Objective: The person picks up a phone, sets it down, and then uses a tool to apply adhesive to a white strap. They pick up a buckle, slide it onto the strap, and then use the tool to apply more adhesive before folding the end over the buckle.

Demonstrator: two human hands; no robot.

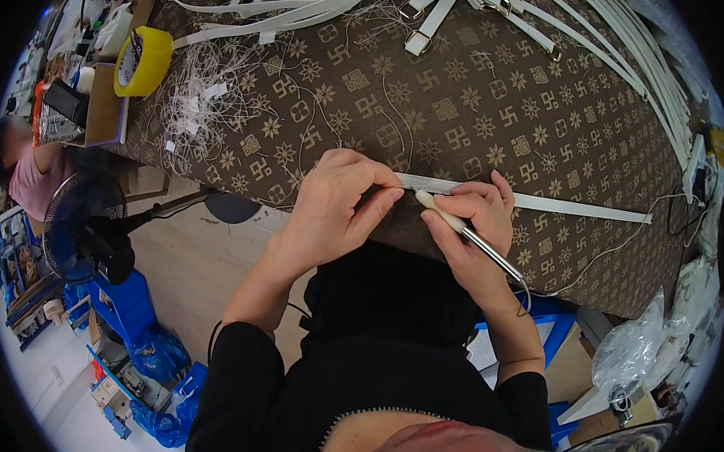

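My left hand (340,199) pinches the left end of a narrow white strap (557,205) at the near edge of the cloth-covered table. My right hand (477,228) grips a corded pen-shaped tool (481,246) with a cream grip and a metal barrel. Its front end points left, close to my left fingertips; the exact tip is hard to make out. Some right fingers rest on the strap, which runs on to the right across the patterned cloth. From the tool's rear a thin cord (526,302) hangs down.
Loose white threads (210,98) lie in a heap at the left, beside a yellow tape roll (145,61) and a cardboard box (102,106). More white straps with buckles (418,43) spread along the back. A black fan (87,226) and another person's pink sleeve (37,181) are at left.
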